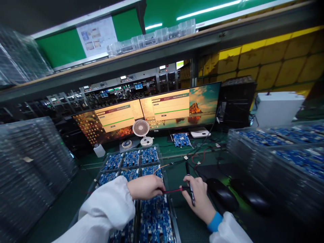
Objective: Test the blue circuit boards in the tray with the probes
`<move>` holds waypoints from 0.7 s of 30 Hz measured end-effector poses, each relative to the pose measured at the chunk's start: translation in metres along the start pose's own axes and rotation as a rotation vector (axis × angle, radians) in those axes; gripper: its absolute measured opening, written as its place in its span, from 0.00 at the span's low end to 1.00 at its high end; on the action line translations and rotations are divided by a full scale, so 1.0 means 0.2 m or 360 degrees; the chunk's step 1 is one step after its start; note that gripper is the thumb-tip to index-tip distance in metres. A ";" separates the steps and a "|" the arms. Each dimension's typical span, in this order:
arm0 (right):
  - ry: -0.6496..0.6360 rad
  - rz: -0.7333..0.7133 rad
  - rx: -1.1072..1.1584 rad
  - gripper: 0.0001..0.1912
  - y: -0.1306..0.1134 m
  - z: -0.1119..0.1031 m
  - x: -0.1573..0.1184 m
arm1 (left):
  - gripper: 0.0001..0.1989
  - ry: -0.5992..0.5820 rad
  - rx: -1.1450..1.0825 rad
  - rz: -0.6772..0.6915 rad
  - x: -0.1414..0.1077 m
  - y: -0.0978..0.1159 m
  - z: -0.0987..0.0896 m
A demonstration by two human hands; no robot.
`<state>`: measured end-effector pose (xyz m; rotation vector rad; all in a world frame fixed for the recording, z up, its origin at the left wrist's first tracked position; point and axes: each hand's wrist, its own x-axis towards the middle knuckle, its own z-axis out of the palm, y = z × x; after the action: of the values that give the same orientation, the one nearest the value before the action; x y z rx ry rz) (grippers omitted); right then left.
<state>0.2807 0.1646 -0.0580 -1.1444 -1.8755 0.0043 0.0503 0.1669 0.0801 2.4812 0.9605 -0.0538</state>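
Note:
My left hand reaches across a clear tray of blue circuit boards. Its fingers are pinched on a thin red wire that stretches to my right hand. A dark pen lies across the fingers of the right hand, its upper end pointing away from me. Those fingers are also closed at the wire's dark end, whose shape I cannot make out. Part of the tray is hidden under my left forearm.
Two monitors stand behind a small white fan. Black computer mice lie right of my right hand. Stacked clear trays rise at left; more board trays stand at right. A loose board and cables lie at the back.

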 end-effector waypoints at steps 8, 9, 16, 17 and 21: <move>0.0251 -0.0075 -0.0044 0.14 0.01 0.05 -0.02 | 0.09 0.0409 0.0034 -0.0206 -0.01 -0.25 -0.06; 0.0276 -0.0089 -0.0046 0.13 0.02 0.05 -0.02 | 0.09 0.0530 -0.0051 -0.0283 0.00 -0.29 -0.07; 0.0293 -0.0148 0.0019 0.12 0.04 0.06 -0.01 | 0.06 0.0874 -0.0561 -0.0608 0.09 -0.55 -0.01; 0.0283 -0.0156 0.0027 0.12 0.04 0.06 -0.01 | 0.06 0.0881 -0.0633 -0.0614 0.12 -0.57 0.01; 0.0248 -0.0187 0.0051 0.12 0.02 0.05 -0.01 | 0.04 0.0913 -0.0945 -0.0627 0.24 -0.61 0.09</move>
<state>0.2779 0.1701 -0.0667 -0.9827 -1.7946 -0.1175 0.0103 0.2682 0.0035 1.7508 1.4314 0.7392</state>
